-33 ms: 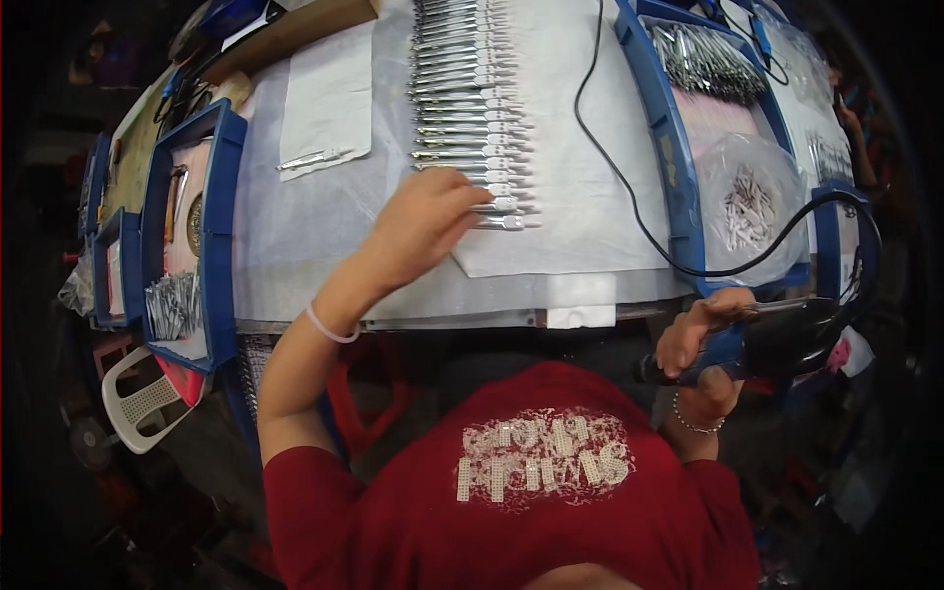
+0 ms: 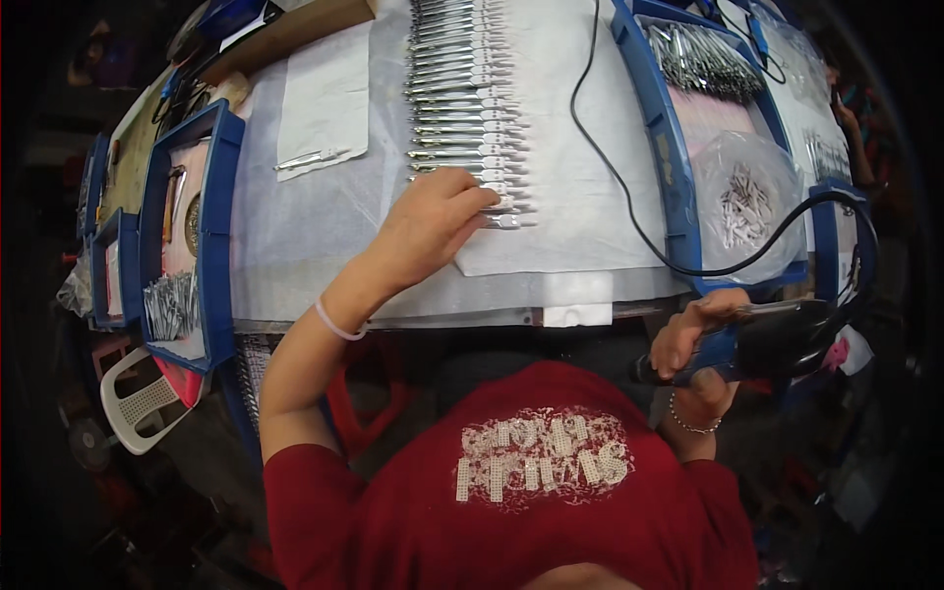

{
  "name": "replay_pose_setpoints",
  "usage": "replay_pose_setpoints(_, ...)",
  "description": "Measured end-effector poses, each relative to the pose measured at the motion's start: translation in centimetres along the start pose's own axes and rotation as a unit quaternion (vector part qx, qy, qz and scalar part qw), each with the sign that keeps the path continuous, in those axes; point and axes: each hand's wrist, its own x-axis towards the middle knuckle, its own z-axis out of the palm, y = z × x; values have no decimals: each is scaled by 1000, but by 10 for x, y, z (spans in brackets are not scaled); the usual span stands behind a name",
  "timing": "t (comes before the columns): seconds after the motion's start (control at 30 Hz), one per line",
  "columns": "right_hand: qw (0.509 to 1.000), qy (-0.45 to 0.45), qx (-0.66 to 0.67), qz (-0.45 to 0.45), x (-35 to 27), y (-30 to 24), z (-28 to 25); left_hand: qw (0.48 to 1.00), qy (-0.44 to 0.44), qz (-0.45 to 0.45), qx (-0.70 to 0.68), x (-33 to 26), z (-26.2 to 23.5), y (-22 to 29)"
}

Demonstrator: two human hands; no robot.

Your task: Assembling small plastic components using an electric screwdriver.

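"Toward twelve o'clock, how do the metal pieces [image 2: 472, 129] lie?"
"Long axes nine-to-three, slim tips at three. The left hand [image 2: 425, 224] bends over their six-o'clock end — can't tell if it's pinching. Just past three, the right hand [image 2: 696, 342] wraps a blue-and-black tool [image 2: 782, 346]."

left hand [image 2: 433, 221] over near end of a row of slim metal pieces [image 2: 462, 105] on white sheet [image 2: 575, 231], fingertips at the pieces; grip unclear. right hand [image 2: 693, 339] wrapped around a blue-and-black power tool [image 2: 782, 339], just off the table's near edge. blue tray [image 2: 678, 192] at right holds metal rods [image 2: 703, 64] and, nearer, a clear bag [image 2: 723, 152] of small pieces.
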Motion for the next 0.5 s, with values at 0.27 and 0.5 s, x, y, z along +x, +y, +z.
replay_pose_setpoints(0.27,999,-49,-5,18,-19,-2,-21,998,-27,24,41,9,21,-6)
replay_pose_setpoints(0.5,998,-45,-13,50,-21,-3,-23,997,-44,22,54,11,24,-8)
